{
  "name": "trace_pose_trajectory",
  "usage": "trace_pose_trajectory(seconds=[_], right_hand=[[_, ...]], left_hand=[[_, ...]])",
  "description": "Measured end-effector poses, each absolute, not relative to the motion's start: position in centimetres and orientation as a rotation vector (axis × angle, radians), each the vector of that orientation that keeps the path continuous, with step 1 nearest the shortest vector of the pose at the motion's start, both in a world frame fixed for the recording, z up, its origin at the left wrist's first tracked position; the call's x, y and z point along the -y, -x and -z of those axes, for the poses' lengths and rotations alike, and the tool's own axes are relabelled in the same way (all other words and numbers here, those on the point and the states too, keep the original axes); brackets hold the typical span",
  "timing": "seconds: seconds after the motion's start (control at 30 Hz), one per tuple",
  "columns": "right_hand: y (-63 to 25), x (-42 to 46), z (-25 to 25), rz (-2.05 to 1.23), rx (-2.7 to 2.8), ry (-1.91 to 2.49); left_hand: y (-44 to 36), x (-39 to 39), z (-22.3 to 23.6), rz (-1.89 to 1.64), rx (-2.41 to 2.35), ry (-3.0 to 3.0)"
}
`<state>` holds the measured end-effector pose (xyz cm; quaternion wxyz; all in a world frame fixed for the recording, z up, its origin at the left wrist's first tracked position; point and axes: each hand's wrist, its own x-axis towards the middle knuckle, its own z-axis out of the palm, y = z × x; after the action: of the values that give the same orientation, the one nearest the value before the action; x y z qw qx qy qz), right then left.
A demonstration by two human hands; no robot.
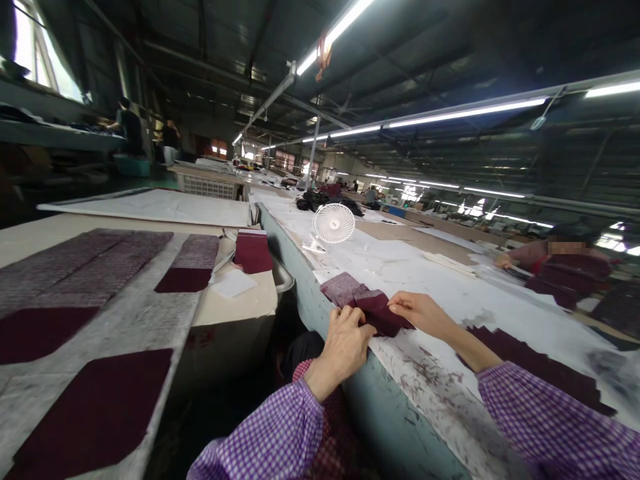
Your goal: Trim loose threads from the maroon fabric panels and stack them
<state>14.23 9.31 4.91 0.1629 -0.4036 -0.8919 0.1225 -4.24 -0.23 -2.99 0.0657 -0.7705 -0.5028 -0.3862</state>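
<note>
A maroon fabric piece point(384, 313) lies near the edge of the white-covered table, with a speckled greyish-purple part point(340, 288) at its left. My left hand point(346, 337) bears on its near edge, fingers curled and gripping the cloth there. From the right, my right hand point(417, 313) pinches the fabric's right side between thumb and fingertips. Under my right forearm, a row of overlapping maroon cut pieces point(540, 367) spreads across the table. What lies beneath the fabric in my hands is hidden.
A white clip fan point(334, 223) stands beyond my hands. On the left table, maroon and speckled panels point(95, 407) lie flat; a maroon stack point(253, 251) sits beside a white paper point(234, 283). Across the table at right, a person point(565, 263) handles maroon cloth. A gap separates the tables.
</note>
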Motion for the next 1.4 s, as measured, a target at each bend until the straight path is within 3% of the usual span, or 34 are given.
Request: trace_pose_trajectory(seconds=[0.2,0.43,0.67,0.83,1.1,1.23,1.4], right_hand=[[-14.6,-10.1,-4.3,-0.448,2.467,1.18],[-15.3,-10.8,-3.6,-0.782,2.343,1.132],[-15.7,-9.2,-4.1,-1.026,2.357,1.151],[-15.9,-7.5,-4.2,-0.97,2.556,0.985],[-16.0,-8.2,-3.8,-0.767,2.753,0.87],[-16.2,-8.4,-3.9,-0.784,2.688,1.031],[-16.0,-8.5,-3.7,-0.905,2.63,1.041]], left_hand=[[3.6,0.9,2.8,1.295,1.499,2.221],[4.1,0.9,2.9,1.77,1.485,2.007],[3.8,1.2,2.7,1.654,1.573,1.994],[3.9,1.2,3.0,1.696,1.602,2.003],[6.8,-0.3,3.3,2.57,1.574,1.67],[7.4,-0.2,2.8,2.397,1.576,1.721],[4.3,0.9,0.7,1.682,1.5,2.1]])
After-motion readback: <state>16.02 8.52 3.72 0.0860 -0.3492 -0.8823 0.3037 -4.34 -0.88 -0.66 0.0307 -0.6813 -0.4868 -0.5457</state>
